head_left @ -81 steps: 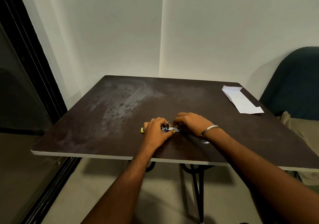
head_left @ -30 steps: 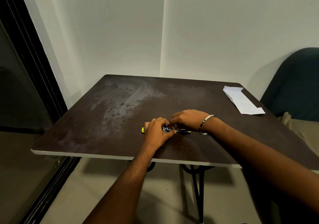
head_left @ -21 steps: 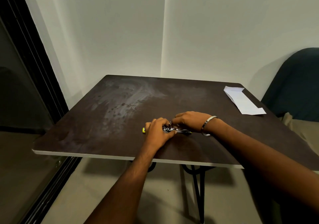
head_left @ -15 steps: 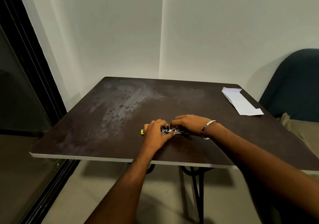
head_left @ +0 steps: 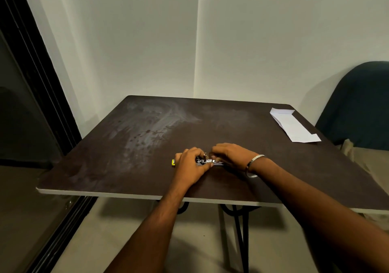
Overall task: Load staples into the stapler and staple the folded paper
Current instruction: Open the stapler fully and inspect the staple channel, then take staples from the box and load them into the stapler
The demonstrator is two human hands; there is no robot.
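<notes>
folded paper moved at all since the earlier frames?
No. The folded paper lies at the same far right corner of the table, along its right edge; the small shifts in the picture match the head camera moving.

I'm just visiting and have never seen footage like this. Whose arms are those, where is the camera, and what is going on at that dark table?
There is no machine here: these are a person's two bare arms, filmed by a wide-angle camera worn on their head, looking forward and down. That is why the arms seem to come out of the bottom of the picture.

Both hands meet near the front of a dark brown table. The left hand is closed over a small stapler, whose yellow end peeks out beside it. The right hand, with a metal bangle on its wrist, has its fingers at the stapler's shiny metal part. Whether staples are in yet is too small to tell.

A folded white paper lies untouched at the far right corner. A dark chair stands beyond it.
</notes>
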